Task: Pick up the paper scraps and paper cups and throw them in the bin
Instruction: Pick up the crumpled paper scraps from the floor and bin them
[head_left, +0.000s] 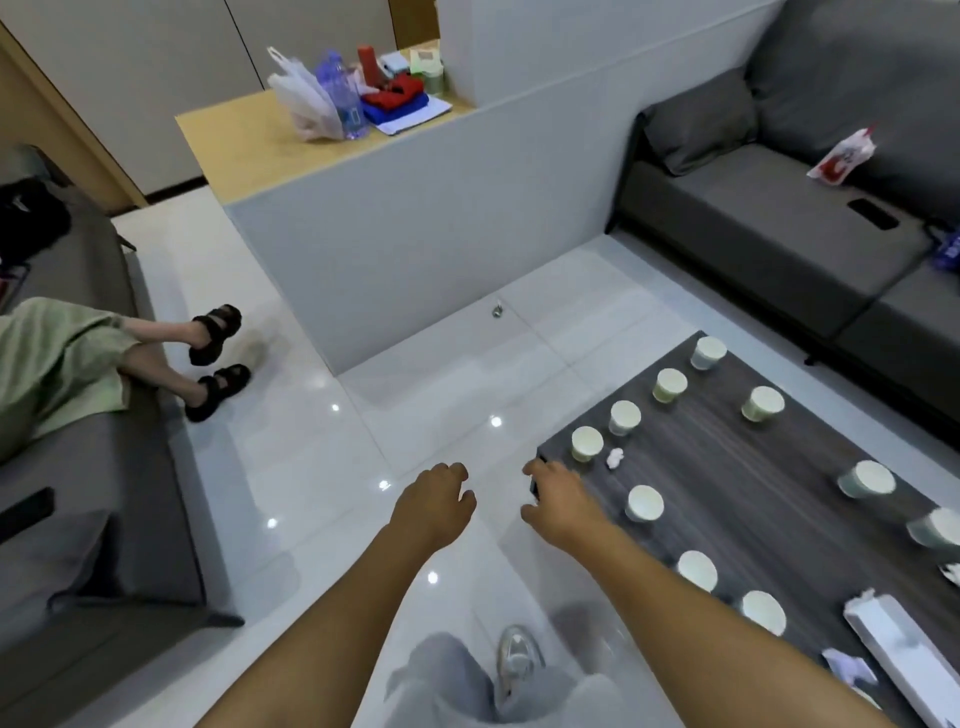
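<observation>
Dark woodgrain table (737, 467) at 3 o'clock carries upturned paper cups (644, 503) and a paper scrap (615, 458), my right hand (558, 500) loosely curled holding nothing at its near corner, left hand (435, 500) likewise over tile, and I read no legible labels anywhere.

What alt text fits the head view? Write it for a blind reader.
Both hands, left hand and right hand, reach empty toward a dark table dotted with upside-down paper cups and one paper scrap. Grey sofas flank the white floor.
</observation>
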